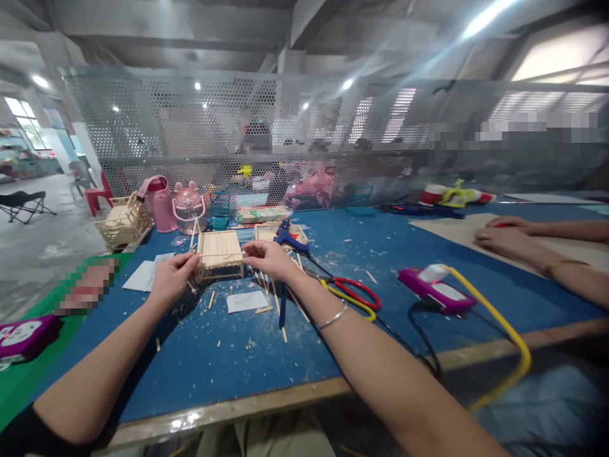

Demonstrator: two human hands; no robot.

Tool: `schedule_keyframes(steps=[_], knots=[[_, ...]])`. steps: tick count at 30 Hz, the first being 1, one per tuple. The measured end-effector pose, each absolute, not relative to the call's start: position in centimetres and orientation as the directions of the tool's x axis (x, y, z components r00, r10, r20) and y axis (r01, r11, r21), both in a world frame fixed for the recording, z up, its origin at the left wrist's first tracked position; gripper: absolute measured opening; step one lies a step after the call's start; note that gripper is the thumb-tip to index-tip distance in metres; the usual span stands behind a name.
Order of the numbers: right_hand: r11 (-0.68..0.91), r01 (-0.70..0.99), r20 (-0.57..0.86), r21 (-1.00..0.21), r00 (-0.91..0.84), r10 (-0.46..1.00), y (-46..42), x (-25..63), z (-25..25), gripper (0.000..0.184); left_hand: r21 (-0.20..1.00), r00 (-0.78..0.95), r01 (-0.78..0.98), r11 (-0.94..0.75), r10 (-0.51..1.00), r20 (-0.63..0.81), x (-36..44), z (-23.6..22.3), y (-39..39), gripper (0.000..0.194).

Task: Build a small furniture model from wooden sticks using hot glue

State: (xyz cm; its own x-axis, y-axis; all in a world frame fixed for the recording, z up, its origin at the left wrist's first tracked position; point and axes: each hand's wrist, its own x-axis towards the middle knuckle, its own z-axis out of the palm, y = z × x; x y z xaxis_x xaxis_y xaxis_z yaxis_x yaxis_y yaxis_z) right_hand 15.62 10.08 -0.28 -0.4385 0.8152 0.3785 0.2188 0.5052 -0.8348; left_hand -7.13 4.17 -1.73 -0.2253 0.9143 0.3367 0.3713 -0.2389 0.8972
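A small slatted model made of thin wooden sticks [219,247] stands on the blue table, like a little bed or bench. My left hand [175,276] is closed in a pinch at its near left corner. At the near right corner, my right hand [270,259] pinches it with thumb and fingertips. A thin strip runs along the front edge between both hands; whether it is loose or fixed, I cannot tell. A blue glue gun [291,238] lies just beyond my right wrist. Loose sticks and a white paper piece [247,301] lie in front of the model.
Scissors with red and yellow handles [358,293] lie right of my forearm. Beyond them is a purple power strip [436,291] with a yellow cable. A pink thermos [160,204], a pink bottle [188,208] and another stick model [124,222] stand behind. Another person's hands [511,238] rest at right.
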Motion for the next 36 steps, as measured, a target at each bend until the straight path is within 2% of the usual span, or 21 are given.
schedule_keyframes(steps=[3, 9, 17, 20, 25, 36], knots=[[0.543, 0.258, 0.414, -0.799, -0.419, 0.808, 9.8, 15.5, 0.0, 0.02, 0.893, -0.226, 0.383, -0.237, 0.913, 0.34, -7.2, -1.7, 4.1, 0.043], [0.57, 0.288, 0.457, -0.77, -0.375, 0.807, 9.7, 15.2, -0.1, 0.022, 0.883, -0.196, 0.396, -0.251, 0.917, 0.349, -7.5, -1.9, 4.3, 0.04], [0.607, 0.32, 0.506, -0.728, -0.348, 0.789, 9.7, 15.0, -0.3, 0.023, 0.924, -0.187, 0.298, -0.238, 0.935, 0.301, -7.8, -2.3, 4.8, 0.047], [0.6, 0.309, 0.503, -0.738, -0.342, 0.794, 9.6, 14.9, -0.3, 0.023, 0.931, -0.185, 0.282, -0.232, 0.939, 0.29, -7.8, -1.8, 4.6, 0.053], [0.582, 0.3, 0.489, -0.756, -0.331, 0.807, 9.6, 14.8, -0.4, 0.024, 0.924, -0.21, 0.295, -0.244, 0.927, 0.312, -7.4, -0.9, 3.9, 0.05], [0.617, 0.341, 0.516, -0.71, -0.345, 0.784, 9.7, 14.7, -0.5, 0.025, 0.933, -0.242, 0.246, -0.262, 0.916, 0.321, -6.4, -1.6, 4.4, 0.048]])
